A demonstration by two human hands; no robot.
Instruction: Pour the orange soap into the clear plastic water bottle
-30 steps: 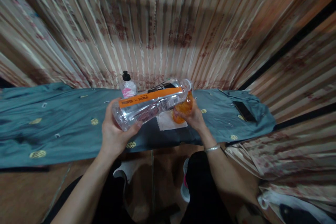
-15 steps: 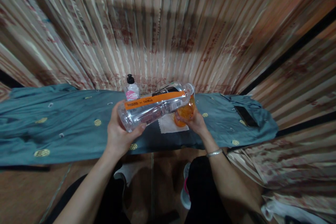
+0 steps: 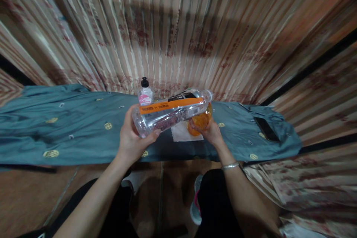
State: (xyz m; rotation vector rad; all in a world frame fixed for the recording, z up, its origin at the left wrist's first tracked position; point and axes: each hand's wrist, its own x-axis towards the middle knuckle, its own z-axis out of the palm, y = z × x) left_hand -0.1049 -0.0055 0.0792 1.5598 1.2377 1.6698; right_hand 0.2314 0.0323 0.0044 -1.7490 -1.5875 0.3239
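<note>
A clear plastic bottle (image 3: 173, 111) with an orange and black label lies nearly level in my left hand (image 3: 134, 134), which grips it round its base. Its neck points right and slightly up, over an orange see-through cup or similar vessel (image 3: 199, 122). My right hand (image 3: 210, 131) is wrapped round that orange vessel, whose top is partly hidden behind the bottle's neck. Whether liquid is leaving the bottle I cannot tell. Under the two, a white cloth or paper towel (image 3: 181, 134) lies on the covered surface.
A small bottle with a black top and pink print (image 3: 145, 95) stands behind my left hand. A dark phone (image 3: 266, 129) lies at the right on the teal patterned cloth (image 3: 92, 137). Striped curtains (image 3: 167, 26) hang behind, with dark bars (image 3: 315, 67) at the right.
The whole view has shifted a little, so most things sit slightly further right. Both hands keep their holds, and the bottle's tilt is about the same.
</note>
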